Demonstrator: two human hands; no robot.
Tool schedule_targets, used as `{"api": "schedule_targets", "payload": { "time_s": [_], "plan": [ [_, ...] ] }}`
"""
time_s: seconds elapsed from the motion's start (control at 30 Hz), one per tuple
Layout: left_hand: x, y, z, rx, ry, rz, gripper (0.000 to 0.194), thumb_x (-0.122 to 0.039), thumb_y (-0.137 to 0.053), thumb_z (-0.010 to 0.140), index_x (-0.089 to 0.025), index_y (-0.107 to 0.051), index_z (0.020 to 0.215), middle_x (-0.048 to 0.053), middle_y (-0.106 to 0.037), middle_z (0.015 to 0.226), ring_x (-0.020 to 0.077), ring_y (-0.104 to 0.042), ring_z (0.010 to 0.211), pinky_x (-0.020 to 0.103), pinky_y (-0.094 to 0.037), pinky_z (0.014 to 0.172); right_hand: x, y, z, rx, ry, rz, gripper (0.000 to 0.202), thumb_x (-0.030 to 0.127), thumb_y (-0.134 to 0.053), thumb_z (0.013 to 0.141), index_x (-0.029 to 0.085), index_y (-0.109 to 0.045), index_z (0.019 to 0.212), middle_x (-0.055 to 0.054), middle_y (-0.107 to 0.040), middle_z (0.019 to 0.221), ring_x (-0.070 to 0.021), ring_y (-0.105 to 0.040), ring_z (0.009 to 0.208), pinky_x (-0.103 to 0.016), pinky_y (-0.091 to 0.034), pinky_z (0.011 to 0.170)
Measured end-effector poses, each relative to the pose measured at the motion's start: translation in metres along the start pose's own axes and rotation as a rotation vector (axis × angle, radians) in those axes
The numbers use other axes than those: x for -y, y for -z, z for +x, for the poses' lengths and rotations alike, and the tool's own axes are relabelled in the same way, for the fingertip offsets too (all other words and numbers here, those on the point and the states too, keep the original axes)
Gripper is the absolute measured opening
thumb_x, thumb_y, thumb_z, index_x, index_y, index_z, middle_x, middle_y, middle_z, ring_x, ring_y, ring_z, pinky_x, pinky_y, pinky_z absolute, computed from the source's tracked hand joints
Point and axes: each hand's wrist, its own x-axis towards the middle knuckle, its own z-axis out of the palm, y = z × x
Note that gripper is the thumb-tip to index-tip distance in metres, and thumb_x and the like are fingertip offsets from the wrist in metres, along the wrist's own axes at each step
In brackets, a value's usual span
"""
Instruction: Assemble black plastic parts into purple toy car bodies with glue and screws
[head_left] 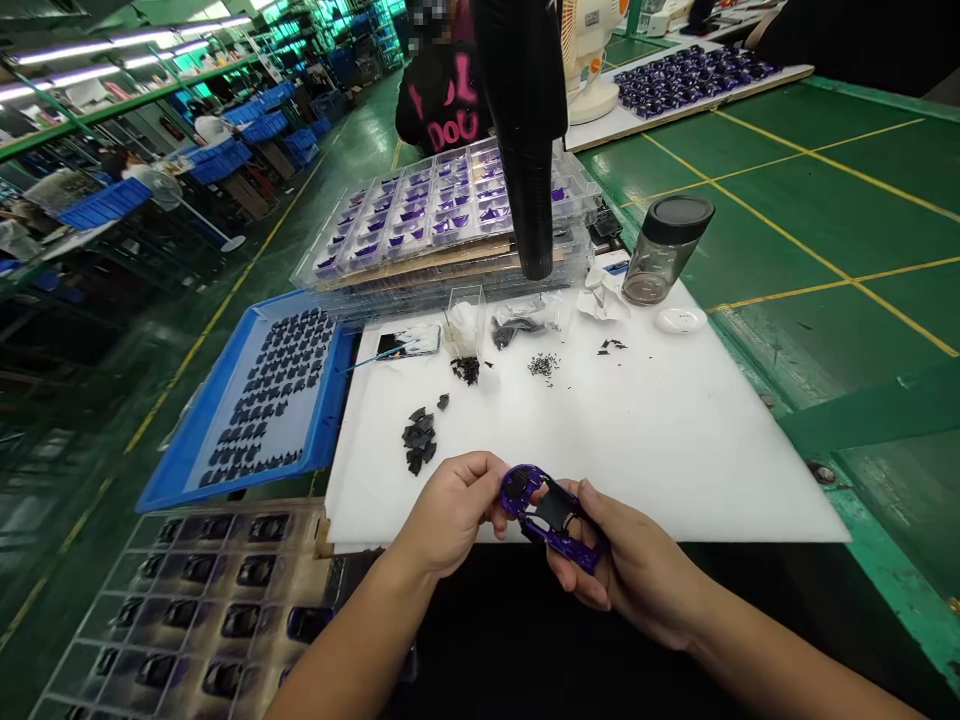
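Observation:
A purple car-shaped shell (553,510) with black parts inside is held above the front edge of the white board (637,440). My right hand (630,560) grips its right end, thumb on top and fingers underneath. At the shell's left end, my left hand (461,505) has its thumb and forefinger closed on the rim. Whether a small part is between those fingers is hidden. Black pieces (418,438) lie in a loose pile beyond my left hand. Farther back are a heap of tiny black bits (544,366) and a few dark slivers (612,346).
A blue tray (319,420) of black parts stands left, above a compartment tray (281,590) of dark shells. Stacked clear trays (450,220) stand behind the board, under a black hanging tube (529,160). A lidded jar (666,250) is at back right. A person (442,90) is beyond.

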Motion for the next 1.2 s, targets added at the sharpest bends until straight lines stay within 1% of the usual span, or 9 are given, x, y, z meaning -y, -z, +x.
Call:
{"api": "schedule_targets", "payload": {
  "time_s": [0.13,0.27,0.33,0.4,0.47,0.63,0.87,1.0,1.2],
  "plan": [
    [-0.001,-0.001,-0.001,0.024,0.068,-0.072,0.028,-0.037,-0.068,0.082,-0.013,-0.060,0.069,-0.003,-0.054,0.053,0.0059,-0.048,0.043,0.017,-0.041,0.043,0.000,0.002,0.002,0.017,-0.061,0.082,0.045,0.054,-0.034,0.099,0.016,-0.059,0.096,-0.004,-0.062,0.060,-0.0064,-0.035,0.039,-0.021,-0.022,0.043],
    [-0.005,0.004,-0.004,0.001,-0.120,0.104,0.031,-0.039,-0.065,0.085,-0.013,-0.061,0.068,-0.002,-0.057,0.056,0.0072,-0.052,0.049,0.019,-0.044,0.050,-0.001,0.004,0.004,-0.002,-0.124,0.146,0.052,0.058,-0.038,0.096,0.016,-0.055,0.071,-0.006,-0.062,0.061,-0.0059,-0.035,0.040,-0.021,-0.021,0.042],
    [-0.007,0.007,-0.006,-0.010,-0.204,0.209,0.032,-0.041,-0.063,0.086,-0.014,-0.062,0.069,-0.001,-0.058,0.058,0.0082,-0.054,0.052,0.020,-0.046,0.054,-0.001,0.003,0.004,-0.014,-0.129,0.157,0.052,0.058,-0.041,0.095,0.016,-0.052,0.066,-0.006,-0.062,0.062,-0.0063,-0.036,0.041,-0.021,-0.021,0.043],
    [-0.008,0.008,-0.006,-0.016,-0.231,0.257,0.031,-0.040,-0.063,0.086,-0.014,-0.063,0.070,0.000,-0.059,0.059,0.0089,-0.055,0.053,0.021,-0.046,0.054,0.000,0.002,0.003,-0.018,-0.128,0.156,0.051,0.057,-0.044,0.095,0.016,-0.054,0.067,-0.006,-0.062,0.062,-0.0065,-0.036,0.042,-0.021,-0.022,0.043],
    [-0.007,0.008,-0.004,-0.008,-0.200,0.229,0.031,-0.040,-0.064,0.085,-0.013,-0.062,0.070,0.000,-0.060,0.059,0.0088,-0.054,0.052,0.021,-0.047,0.052,0.001,0.001,0.002,-0.016,-0.132,0.142,0.052,0.058,-0.044,0.094,0.014,-0.059,0.072,-0.005,-0.061,0.061,-0.0063,-0.035,0.042,-0.021,-0.020,0.043],
    [-0.001,0.003,0.001,0.032,0.040,-0.027,0.031,-0.039,-0.067,0.083,-0.013,-0.058,0.067,-0.001,-0.059,0.056,0.0062,-0.049,0.044,0.018,-0.041,0.043,0.003,0.001,0.002,-0.001,-0.161,0.148,0.056,0.060,-0.042,0.094,0.011,-0.065,0.079,-0.004,-0.059,0.058,-0.0056,-0.032,0.039,-0.022,-0.018,0.043],
    [-0.010,0.008,-0.003,-0.010,-0.152,0.131,0.031,-0.040,-0.066,0.085,-0.014,-0.061,0.069,-0.001,-0.060,0.058,0.0072,-0.054,0.051,0.019,-0.047,0.050,0.003,0.000,0.003,-0.061,-0.158,0.168,0.053,0.056,-0.044,0.095,0.010,-0.066,0.081,-0.004,-0.059,0.058,-0.0054,-0.033,0.042,-0.020,-0.019,0.043],
    [-0.010,0.009,-0.002,0.009,-0.110,0.147,0.031,-0.041,-0.067,0.083,-0.013,-0.062,0.072,0.000,-0.060,0.059,0.0072,-0.052,0.050,0.019,-0.046,0.049,0.003,0.000,0.003,-0.043,-0.195,0.169,0.057,0.058,-0.044,0.094,0.010,-0.064,0.071,-0.004,-0.058,0.057,-0.0047,-0.032,0.040,-0.020,-0.019,0.042],
    [-0.006,0.007,0.000,0.041,-0.032,0.045,0.034,-0.044,-0.065,0.084,-0.011,-0.062,0.076,0.002,-0.059,0.061,0.0081,-0.053,0.049,0.020,-0.047,0.048,0.004,-0.001,0.003,-0.057,-0.197,0.148,0.056,0.061,-0.046,0.092,0.012,-0.063,0.070,-0.004,-0.059,0.057,-0.0053,-0.031,0.039,-0.021,-0.017,0.041]
  ]
}}
